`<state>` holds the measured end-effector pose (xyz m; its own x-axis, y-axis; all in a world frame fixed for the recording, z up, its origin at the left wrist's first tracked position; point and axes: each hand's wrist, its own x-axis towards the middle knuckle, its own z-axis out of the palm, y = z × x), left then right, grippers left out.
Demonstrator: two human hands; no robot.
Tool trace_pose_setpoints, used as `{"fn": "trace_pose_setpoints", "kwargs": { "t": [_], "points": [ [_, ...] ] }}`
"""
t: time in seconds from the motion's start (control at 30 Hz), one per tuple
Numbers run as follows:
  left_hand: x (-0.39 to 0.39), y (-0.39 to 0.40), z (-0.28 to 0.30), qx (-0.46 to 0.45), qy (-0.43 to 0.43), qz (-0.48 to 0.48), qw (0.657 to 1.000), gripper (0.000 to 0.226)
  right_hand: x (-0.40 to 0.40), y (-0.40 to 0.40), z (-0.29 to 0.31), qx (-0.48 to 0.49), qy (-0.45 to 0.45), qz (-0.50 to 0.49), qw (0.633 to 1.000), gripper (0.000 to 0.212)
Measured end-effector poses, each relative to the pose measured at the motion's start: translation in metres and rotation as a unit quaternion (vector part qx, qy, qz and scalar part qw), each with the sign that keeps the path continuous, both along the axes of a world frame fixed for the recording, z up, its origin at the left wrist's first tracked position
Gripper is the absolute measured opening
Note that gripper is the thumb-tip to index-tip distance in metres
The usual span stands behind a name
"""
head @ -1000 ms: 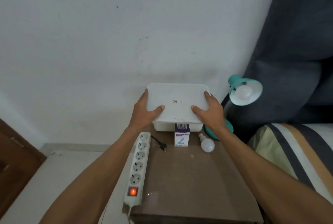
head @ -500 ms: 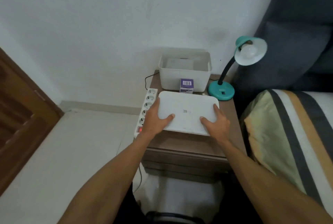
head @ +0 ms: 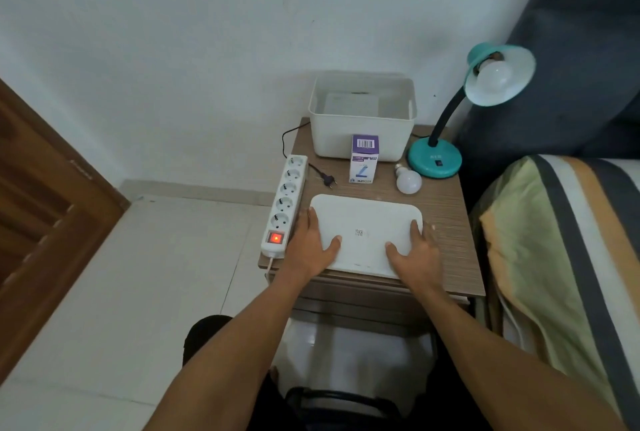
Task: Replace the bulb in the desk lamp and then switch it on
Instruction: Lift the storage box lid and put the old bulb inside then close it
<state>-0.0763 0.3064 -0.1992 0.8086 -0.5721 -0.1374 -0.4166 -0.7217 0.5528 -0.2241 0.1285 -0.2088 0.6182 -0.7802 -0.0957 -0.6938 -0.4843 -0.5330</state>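
Left hand (head: 309, 246): rested on the left end of the white lid (head: 365, 233), fingers curled around its edge and the thumb pressed flat on top, so it had hold of the lid.
Right hand (head: 416, 250): gripped the right end of the same lid, thumb on top, fingers wrapped over the side.
Lid: lay flat on the front part of the bedside table (head: 446, 219), between both hands.
Box (head: 362, 118): open white tub at the back of the table, against the wall.
Lamp (head: 450, 111): teal, its base (head: 435, 160) at the back right corner just beside the tub, its shade tilted toward the camera with a bulb (head: 493, 75) fitted, unlit.
Spare bulb (head: 408, 181): lay on its side on the table, just in front of the lamp base, apart from the lid.
Carton (head: 363, 158): small purple and white, upright in front of the tub.
Power strip (head: 285, 202): along the table's left edge, its red switch (head: 276, 238) glowing, all sockets free.
Plug (head: 327, 181): black, loose on the table beside the strip.
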Motion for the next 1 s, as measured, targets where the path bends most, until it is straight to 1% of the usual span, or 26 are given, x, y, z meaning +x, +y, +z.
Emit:
{"fn": "trace_pose_setpoints", "kwargs": {
  "t": [0.1, 0.23, 0.3, 0.37, 0.47, 0.57, 0.67, 0.73, 0.83, 0.9, 1.0],
  "points": [
    [-0.004, -0.002, -0.005, 0.014, -0.02, -0.01, 1.0, 0.094, 0.001, 0.001, -0.003, -0.013, 0.025, 0.01, 1.0, 0.085],
    [-0.004, -0.004, -0.006, 0.015, -0.027, -0.009, 0.999, 0.092, 0.004, 0.0, 0.0, -0.002, 0.036, 0.004, 0.999, 0.085],
    [-0.001, -0.006, -0.005, 0.009, -0.03, -0.007, 0.999, 0.092, 0.007, -0.003, 0.003, -0.011, 0.038, -0.003, 0.999, 0.082],
    [0.005, -0.01, 0.0, -0.01, -0.044, 0.003, 0.999, 0.089, 0.012, -0.01, 0.008, -0.036, 0.012, -0.011, 0.999, 0.072],
    [0.019, -0.023, 0.018, -0.076, -0.073, 0.011, 0.994, 0.082, 0.03, -0.026, 0.021, -0.04, -0.046, -0.019, 0.998, 0.059],
    [0.053, -0.044, 0.043, -0.139, -0.102, 0.029, 0.985, 0.075, 0.056, -0.045, 0.039, -0.038, -0.079, -0.026, 0.996, 0.056],
    [0.095, -0.066, 0.064, -0.168, -0.139, 0.018, 0.976, 0.077, 0.083, -0.062, 0.057, -0.051, -0.117, -0.019, 0.992, 0.052],
    [0.121, -0.083, 0.076, -0.165, -0.16, 0.006, 0.973, 0.082, 0.101, -0.077, 0.062, -0.064, -0.123, -0.005, 0.99, 0.052],
    [0.157, -0.107, 0.094, -0.152, -0.16, -0.003, 0.975, 0.098, 0.121, -0.097, 0.063, -0.084, -0.096, 0.032, 0.991, 0.053],
    [0.179, -0.121, 0.101, -0.154, -0.15, -0.017, 0.977, 0.11, 0.129, -0.107, 0.058, -0.084, -0.077, 0.06, 0.992, 0.059],
    [0.205, -0.136, 0.102, -0.133, -0.114, -0.03, 0.984, 0.129, 0.135, -0.117, 0.045, -0.069, -0.027, 0.096, 0.993, 0.066]
  ]
}}
